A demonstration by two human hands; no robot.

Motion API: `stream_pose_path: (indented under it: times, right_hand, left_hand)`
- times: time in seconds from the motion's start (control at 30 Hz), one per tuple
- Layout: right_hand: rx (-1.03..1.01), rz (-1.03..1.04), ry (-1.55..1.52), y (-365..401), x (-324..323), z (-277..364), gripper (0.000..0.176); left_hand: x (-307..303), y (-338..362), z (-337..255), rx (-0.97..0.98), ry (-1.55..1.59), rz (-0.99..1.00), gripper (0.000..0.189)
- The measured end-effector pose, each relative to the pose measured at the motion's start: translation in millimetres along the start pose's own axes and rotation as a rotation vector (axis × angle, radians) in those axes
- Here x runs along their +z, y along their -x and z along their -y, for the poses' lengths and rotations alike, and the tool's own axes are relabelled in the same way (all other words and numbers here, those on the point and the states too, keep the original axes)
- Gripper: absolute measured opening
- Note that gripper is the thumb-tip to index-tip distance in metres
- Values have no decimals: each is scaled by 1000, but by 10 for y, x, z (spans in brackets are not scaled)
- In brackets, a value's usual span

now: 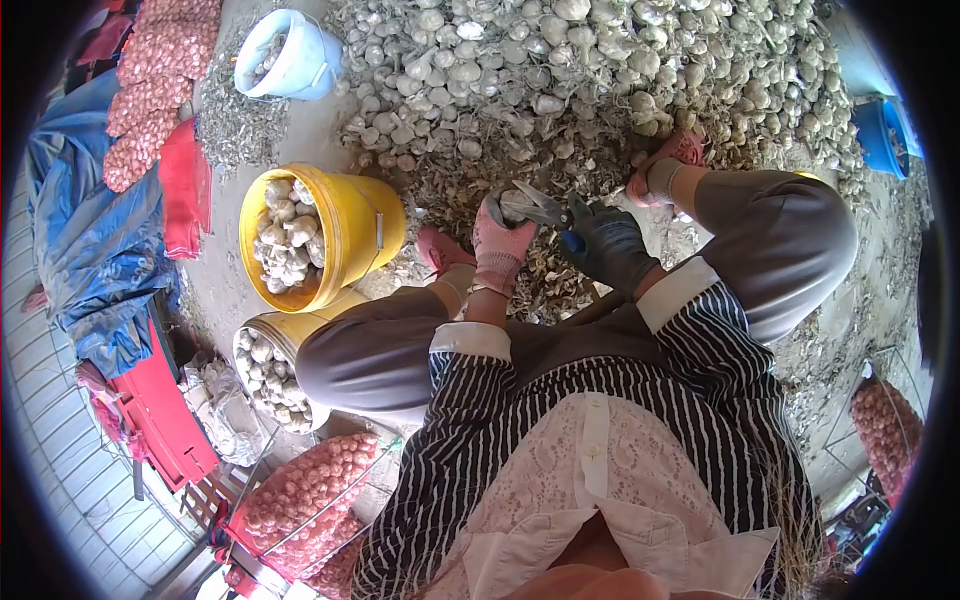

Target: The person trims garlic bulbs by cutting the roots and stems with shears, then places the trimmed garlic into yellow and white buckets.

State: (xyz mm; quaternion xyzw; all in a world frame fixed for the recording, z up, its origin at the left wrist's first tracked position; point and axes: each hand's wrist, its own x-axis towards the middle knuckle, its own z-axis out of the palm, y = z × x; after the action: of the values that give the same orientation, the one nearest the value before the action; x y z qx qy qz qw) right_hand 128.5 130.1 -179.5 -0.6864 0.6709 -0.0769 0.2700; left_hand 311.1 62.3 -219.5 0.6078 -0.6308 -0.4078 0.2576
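My left hand (pixel 500 245), in a pink knit glove, is closed around a garlic bulb (pixel 514 206) between my knees. My right hand (pixel 612 248), in a dark glove, grips pruning shears (pixel 543 205) with a blue handle. Their blades are spread apart and point left, right at the bulb. Part of the bulb is hidden by the glove and the blades. Below both hands lies a heap of dry garlic trimmings (pixel 545 275). A large pile of garlic bulbs (pixel 560 55) spreads over the floor in front of me.
Left of me stand a yellow bucket (pixel 385 225) and another bucket (pixel 318 412), both filled with garlic. A pale blue bucket (pixel 315 60) is farther off, a blue bucket (pixel 873 135) far right. Full mesh sacks (pixel 310 485) and a blue tarp (pixel 85 235) lie along the left.
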Motion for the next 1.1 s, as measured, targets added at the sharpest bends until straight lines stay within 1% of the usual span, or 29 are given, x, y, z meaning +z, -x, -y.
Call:
stream_pose_path:
  times: [0.07,0.13,0.2,0.23,0.27,0.3,0.37,0.4,0.43,0.47,0.5,0.53,0.57,0.6,0.63,0.67,0.7,0.73,0.77,0.8,0.83,0.87,0.9,0.93,0.97,1.0,1.03,1.07,1.1]
  right_hand:
    - [2,41,-2,15,9,-20,69]
    - [-78,59,-94,56,33,-59,71]
    - [-94,44,-65,124,1,-55,72]
    - [-118,22,-31,149,-32,-30,72]
    - [-101,15,-17,163,-45,0,66]
    - [-98,10,-19,169,-22,0,66]
    - [-12,91,-74,171,78,-21,54]
    - [-11,88,-75,176,115,-41,54]
    - [-15,98,-75,180,154,-71,50]
    - [-19,109,-74,174,189,-92,45]
    - [-21,108,-74,156,215,-103,45]
    - [5,162,-87,136,234,-120,42]
    - [33,215,-100,111,257,-145,39]
    - [35,209,-98,71,312,-191,39]
    - [46,193,-114,12,397,-250,33]
    - [56,176,-131,-42,492,-298,28]
    - [59,170,-130,-71,579,-323,28]
    - [147,193,-143,-89,648,-331,29]
    - [230,217,-152,-112,696,-361,30]
    - [220,217,-144,-115,682,-382,30]
    - [266,262,-162,-95,669,-409,33]
    - [314,306,-180,-87,658,-426,36]
    - [311,305,-171,-87,625,-434,36]
    - [328,278,-135,-83,586,-447,39]
    - [345,253,-101,-99,551,-460,43]
    - [345,259,-93,-151,519,-465,43]
    - [365,240,-90,-238,490,-466,43]
    - [382,222,-89,-338,474,-465,43]
    - [374,230,-83,-448,496,-474,43]
  left_hand:
    - [-18,31,-31,-41,-55,3,61]
    - [-49,49,-63,-81,-111,12,61]
    - [-97,51,-37,-52,9,22,59]
    - [-100,64,-1,-54,5,26,59]
    - [-103,58,26,-56,-91,48,60]
    - [-112,56,-11,-54,-186,69,61]
    - [-115,120,-80,-39,-212,70,61]
    - [-122,147,-114,-29,-236,66,62]
    - [-125,157,-108,-28,-237,63,62]
    - [-131,168,-104,-42,-204,85,60]
    - [-126,175,-59,-56,-171,107,59]
    - [-123,171,21,-54,-171,107,59]
    - [-126,155,101,-53,-87,131,57]
    - [-123,138,147,-50,-3,155,55]
    - [-82,146,114,-42,-3,154,55]
    - [-10,168,77,30,191,208,54]
    - [43,182,56,99,385,266,53]
    - [67,160,68,71,635,295,54]
    - [70,163,90,74,640,291,54]
    - [16,179,21,25,821,243,54]
    - [-55,197,-24,-24,1001,189,54]
    - [-190,203,-54,-44,953,115,47]
    - [-400,177,-162,-188,882,-5,39]
    - [-500,65,118,106,475,-206,30]
    - [-764,-30,0,109,874,-197,19]
    - [-1055,-100,-247,109,1270,-184,15]
    - [-1259,-123,-463,264,1434,-199,21]
    - [-1430,-151,-389,270,1642,-274,25]
    - [-1488,-156,-833,-58,1794,-700,27]
